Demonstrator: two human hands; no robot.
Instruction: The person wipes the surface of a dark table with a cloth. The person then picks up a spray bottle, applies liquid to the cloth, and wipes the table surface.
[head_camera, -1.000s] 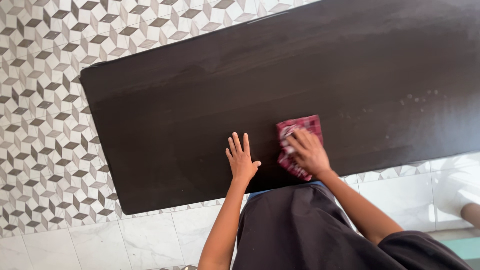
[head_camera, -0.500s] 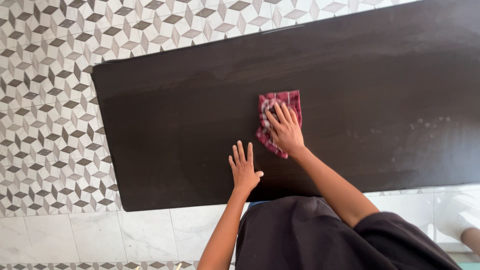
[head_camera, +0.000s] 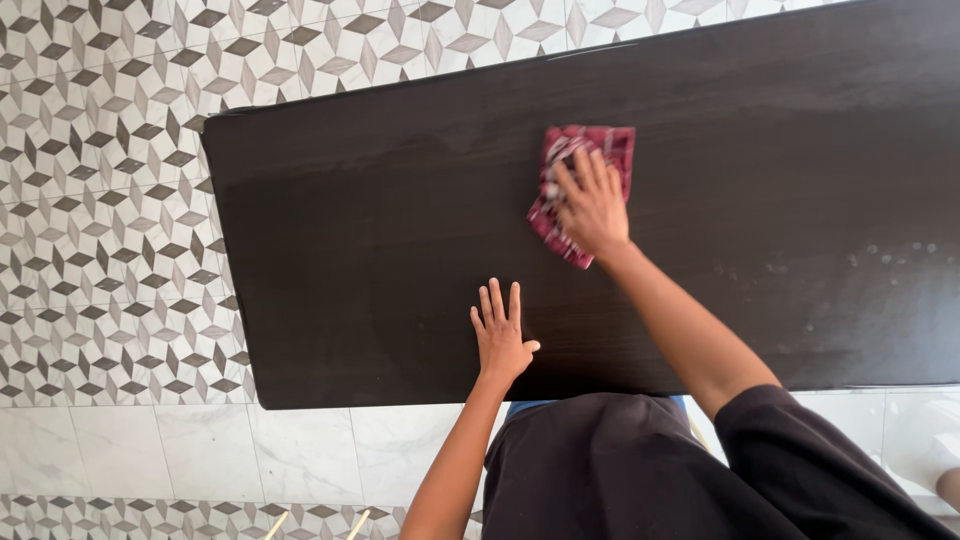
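Head view, red cloth (head_camera: 590, 150) under right hand (head_camera: 592, 208) fingers (head_camera: 585, 170), dark table (head_camera: 380, 230)

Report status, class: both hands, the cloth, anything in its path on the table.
Right hand flat, pressing red checked cloth on dark wooden tabletop. Left hand spread flat near front edge. Pale specks on the surface at right.

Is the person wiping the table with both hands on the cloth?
No, only the right hand presses the red cloth; the left hand lies flat on the dark table.
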